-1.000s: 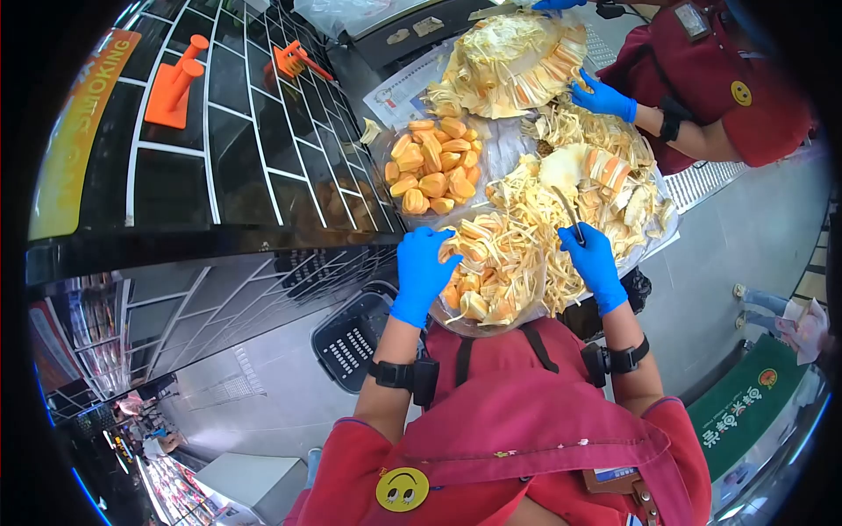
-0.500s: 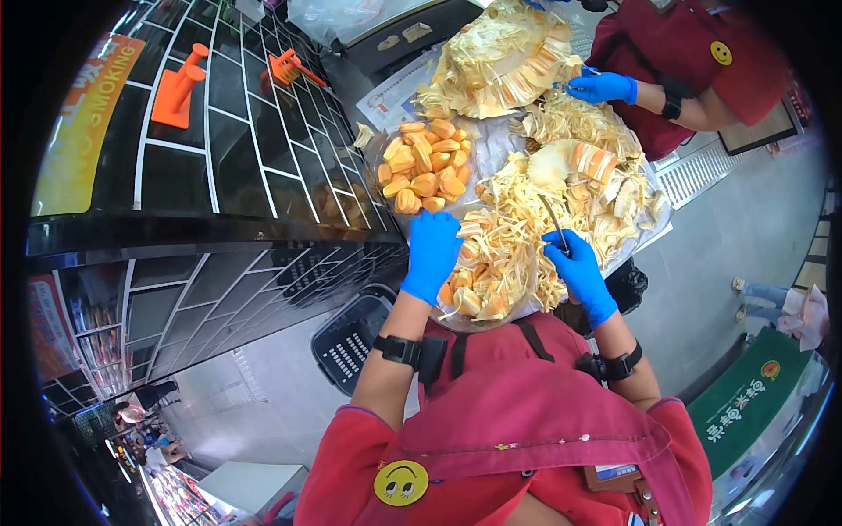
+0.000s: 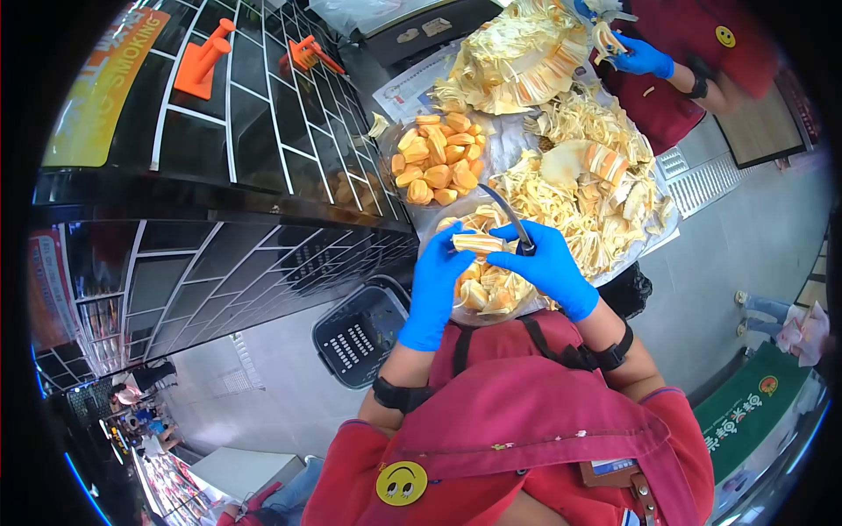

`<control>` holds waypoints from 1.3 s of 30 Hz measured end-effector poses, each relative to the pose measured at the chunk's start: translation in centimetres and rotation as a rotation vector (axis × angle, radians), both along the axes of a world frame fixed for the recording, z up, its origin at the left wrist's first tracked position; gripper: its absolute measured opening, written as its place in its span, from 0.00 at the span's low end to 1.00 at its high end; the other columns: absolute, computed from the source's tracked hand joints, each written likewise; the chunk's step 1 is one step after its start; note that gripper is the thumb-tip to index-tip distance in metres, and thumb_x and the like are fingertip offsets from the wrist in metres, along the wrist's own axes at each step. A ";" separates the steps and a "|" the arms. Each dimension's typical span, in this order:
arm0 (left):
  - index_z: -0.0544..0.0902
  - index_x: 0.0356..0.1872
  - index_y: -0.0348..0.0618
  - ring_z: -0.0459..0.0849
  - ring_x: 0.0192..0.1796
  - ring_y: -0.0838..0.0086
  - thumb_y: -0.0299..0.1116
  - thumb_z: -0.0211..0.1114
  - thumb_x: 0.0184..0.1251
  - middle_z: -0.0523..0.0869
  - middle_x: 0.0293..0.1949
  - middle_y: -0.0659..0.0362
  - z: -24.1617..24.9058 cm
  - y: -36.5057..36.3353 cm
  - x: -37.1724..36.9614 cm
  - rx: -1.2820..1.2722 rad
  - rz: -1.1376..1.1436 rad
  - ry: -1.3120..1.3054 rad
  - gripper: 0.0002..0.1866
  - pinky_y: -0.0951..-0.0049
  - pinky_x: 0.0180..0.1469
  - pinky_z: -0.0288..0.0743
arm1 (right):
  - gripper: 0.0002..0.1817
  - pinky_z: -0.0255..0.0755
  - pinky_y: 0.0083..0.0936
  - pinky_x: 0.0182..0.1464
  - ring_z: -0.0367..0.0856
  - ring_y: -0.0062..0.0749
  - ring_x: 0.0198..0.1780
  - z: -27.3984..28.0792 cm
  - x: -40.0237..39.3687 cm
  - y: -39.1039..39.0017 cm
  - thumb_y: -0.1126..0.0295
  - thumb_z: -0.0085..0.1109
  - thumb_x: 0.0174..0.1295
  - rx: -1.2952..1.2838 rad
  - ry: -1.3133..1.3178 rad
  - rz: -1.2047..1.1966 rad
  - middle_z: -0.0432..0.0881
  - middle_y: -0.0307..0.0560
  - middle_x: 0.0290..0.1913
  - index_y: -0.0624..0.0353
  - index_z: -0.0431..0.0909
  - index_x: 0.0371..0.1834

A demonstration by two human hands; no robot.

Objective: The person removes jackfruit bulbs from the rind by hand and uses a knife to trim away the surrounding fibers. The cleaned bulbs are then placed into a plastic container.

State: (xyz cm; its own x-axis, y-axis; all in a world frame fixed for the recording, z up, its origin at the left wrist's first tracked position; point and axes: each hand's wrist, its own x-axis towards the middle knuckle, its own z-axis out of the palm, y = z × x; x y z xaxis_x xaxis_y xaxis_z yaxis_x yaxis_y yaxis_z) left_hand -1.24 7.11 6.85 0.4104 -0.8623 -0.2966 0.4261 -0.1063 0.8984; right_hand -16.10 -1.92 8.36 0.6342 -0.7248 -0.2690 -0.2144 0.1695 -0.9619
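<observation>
Both of my hands wear blue gloves and meet over a bowl of jackfruit pieces [image 3: 500, 287] near my apron. My left hand [image 3: 436, 276] pinches one end of a pale and orange jackfruit piece [image 3: 478, 244]. The other end is between the fingers of my right hand [image 3: 551, 267], which also grips a curved knife [image 3: 507, 210] by its dark handle. The blade points up and left. Beyond my left hand stands a round container of orange jackfruit pods [image 3: 438, 158]. Stringy yellow peelings [image 3: 570, 206] lie to the right.
A large opened jackfruit section [image 3: 517, 57] lies at the far end. A co-worker's gloved hand [image 3: 643, 57] holds a fruit piece at the upper right. A dark basket [image 3: 360, 337] stands on the floor at left, below a black tiled wall [image 3: 263, 105].
My left hand has taken hold of a fruit piece. My right hand has moved left with the knife to meet it. The co-worker's hand has moved up and right.
</observation>
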 end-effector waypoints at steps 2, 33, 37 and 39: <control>0.75 0.46 0.34 0.79 0.45 0.75 0.23 0.62 0.56 0.80 0.43 0.57 -1.2 0.1 -0.7 0.073 0.030 0.159 0.15 0.77 0.50 0.72 | 0.19 0.69 0.18 0.29 0.72 0.16 0.24 0.4 -0.3 0.1 0.60 0.69 0.46 -0.120 0.098 -0.001 0.80 0.42 0.26 0.60 0.81 0.37; 0.69 0.55 0.31 0.76 0.53 0.66 0.26 0.56 0.59 0.76 0.52 0.53 -0.3 -0.4 -1.4 0.075 -0.224 0.531 0.22 0.67 0.54 0.72 | 0.13 0.64 0.14 0.28 0.69 0.13 0.25 1.3 -3.7 0.6 0.68 0.68 0.48 0.260 -0.038 0.017 0.74 0.34 0.24 0.61 0.76 0.33; 0.68 0.57 0.32 0.76 0.53 0.65 0.26 0.56 0.58 0.75 0.52 0.52 -0.6 -0.1 -0.9 0.142 -0.262 0.516 0.23 0.66 0.54 0.72 | 0.10 0.66 0.15 0.31 0.71 0.14 0.28 -0.3 -4.1 0.4 0.70 0.63 0.52 0.121 -0.034 -0.005 0.76 0.33 0.26 0.61 0.77 0.35; 0.66 0.58 0.33 0.76 0.54 0.64 0.26 0.56 0.58 0.75 0.52 0.52 -0.5 0.1 -0.8 -0.039 -0.323 0.823 0.24 0.63 0.54 0.73 | 0.09 0.65 0.14 0.31 0.69 0.14 0.27 -0.6 -4.2 -0.6 0.70 0.61 0.53 0.009 -0.075 -0.239 0.75 0.33 0.25 0.61 0.77 0.35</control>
State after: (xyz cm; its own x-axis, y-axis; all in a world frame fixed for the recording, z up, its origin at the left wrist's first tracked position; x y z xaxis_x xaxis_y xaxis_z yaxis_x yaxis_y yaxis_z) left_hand -2.07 7.20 6.32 -0.1855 -0.9149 -0.3586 0.8937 -0.3088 0.3256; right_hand -20.34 -2.51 7.73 0.4631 -0.8546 -0.2348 -0.0955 0.2153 -0.9719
